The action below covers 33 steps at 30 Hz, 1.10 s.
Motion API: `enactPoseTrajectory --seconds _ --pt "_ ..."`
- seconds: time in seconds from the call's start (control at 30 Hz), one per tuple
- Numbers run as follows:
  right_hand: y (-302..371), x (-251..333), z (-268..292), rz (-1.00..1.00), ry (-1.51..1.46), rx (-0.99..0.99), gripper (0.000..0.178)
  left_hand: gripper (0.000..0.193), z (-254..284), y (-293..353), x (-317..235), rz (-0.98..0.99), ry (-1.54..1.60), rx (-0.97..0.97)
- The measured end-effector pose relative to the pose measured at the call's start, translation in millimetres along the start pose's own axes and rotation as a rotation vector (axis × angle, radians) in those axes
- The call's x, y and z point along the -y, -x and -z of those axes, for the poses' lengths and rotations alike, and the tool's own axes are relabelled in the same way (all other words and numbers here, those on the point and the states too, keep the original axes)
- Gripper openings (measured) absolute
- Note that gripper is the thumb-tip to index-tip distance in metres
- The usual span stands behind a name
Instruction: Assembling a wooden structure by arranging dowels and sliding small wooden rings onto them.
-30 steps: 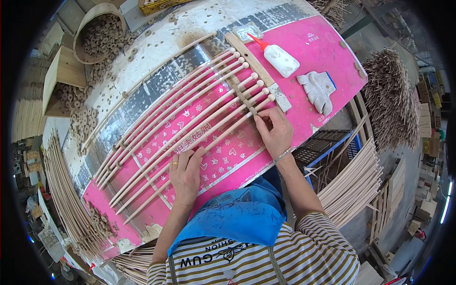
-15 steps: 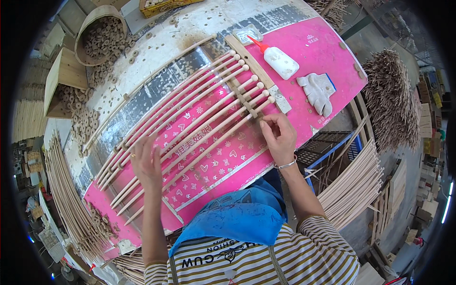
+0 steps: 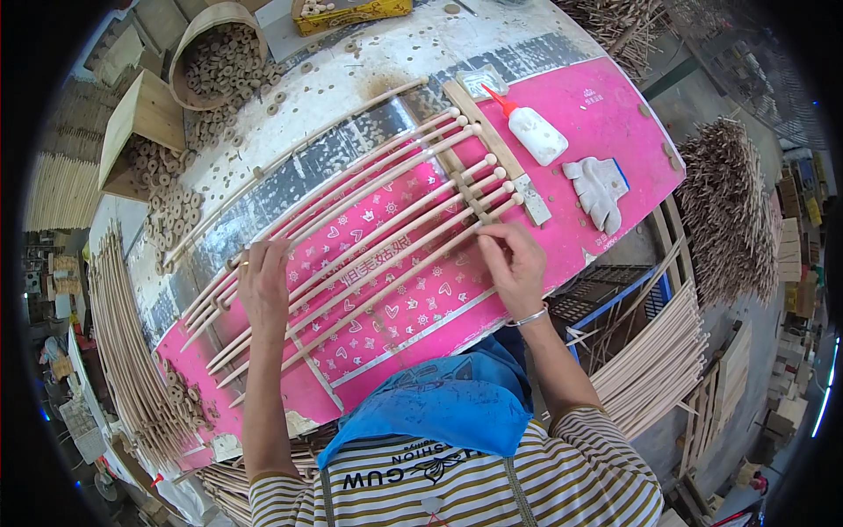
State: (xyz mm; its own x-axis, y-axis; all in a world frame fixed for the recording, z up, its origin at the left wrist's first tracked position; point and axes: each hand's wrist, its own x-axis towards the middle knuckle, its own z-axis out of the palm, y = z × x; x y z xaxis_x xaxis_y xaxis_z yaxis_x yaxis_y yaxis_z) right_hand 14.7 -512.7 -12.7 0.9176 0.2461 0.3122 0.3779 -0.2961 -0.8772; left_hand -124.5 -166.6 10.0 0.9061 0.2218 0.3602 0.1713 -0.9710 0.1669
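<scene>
Several long pale wooden sticks with ball ends (image 3: pixel 404 215) lie side by side across the pink tabletop (image 3: pixel 421 294), their pointed ends to the left. Over their left part is my left hand (image 3: pixel 263 285), fingers closed around one of the sticks. My right hand (image 3: pixel 516 263) is by the ball end of the nearest stick, thumb and forefinger pressed together; what lies between them is hidden. Beside those fingertips, a notched wooden crosspiece (image 3: pixel 470 198) runs under the sticks. Small wooden rings (image 3: pixel 219 303) sit around some sticks near their left ends.
A white glue bottle with red nozzle (image 3: pixel 537 136) and a pale work glove (image 3: pixel 599 193) lie at the right. Wooden rings spill from a round tub (image 3: pixel 180 66) and a wooden box (image 3: pixel 140 132) at far left. Stick bundles (image 3: pixel 654 342) stand around the table.
My left hand, blurred before, has closed on a stick. The ball ends are spaced differently, with a wider gap midway. My right hand keeps its pinch, and the whole view has shifted a little.
</scene>
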Motion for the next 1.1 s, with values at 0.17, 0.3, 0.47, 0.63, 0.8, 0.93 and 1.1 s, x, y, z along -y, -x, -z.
enactPoseTrajectory --seconds 0.17,0.3,0.47,0.63,0.8,0.93,1.1 --pt "-10 28 -52 -0.533 -0.738 0.335 0.036 0.028 41 9 -37 -0.12 -0.038 -0.063" --pt "-12 49 -82 -0.675 -0.948 0.408 0.028 0.033 60 38 -48 -0.103 -0.052 0.025" --pt "-25 34 -68 -0.606 -0.966 0.284 0.031 0.05 106 61 -14 0.088 -0.065 0.119" --pt "-27 41 -70 -0.602 -0.95 0.318 0.03 0.026 106 80 7 0.141 0.145 0.196" --pt "-26 39 -74 -0.647 -0.935 0.242 0.028 0.031 101 75 5 0.21 0.308 0.182" --pt "-36 44 -67 -0.651 -0.963 0.223 0.028 0.04 114 66 4 0.259 0.422 0.199" --pt "-41 55 -64 -0.61 -0.914 0.284 0.028 0.046 125 73 15 0.275 0.461 0.29"
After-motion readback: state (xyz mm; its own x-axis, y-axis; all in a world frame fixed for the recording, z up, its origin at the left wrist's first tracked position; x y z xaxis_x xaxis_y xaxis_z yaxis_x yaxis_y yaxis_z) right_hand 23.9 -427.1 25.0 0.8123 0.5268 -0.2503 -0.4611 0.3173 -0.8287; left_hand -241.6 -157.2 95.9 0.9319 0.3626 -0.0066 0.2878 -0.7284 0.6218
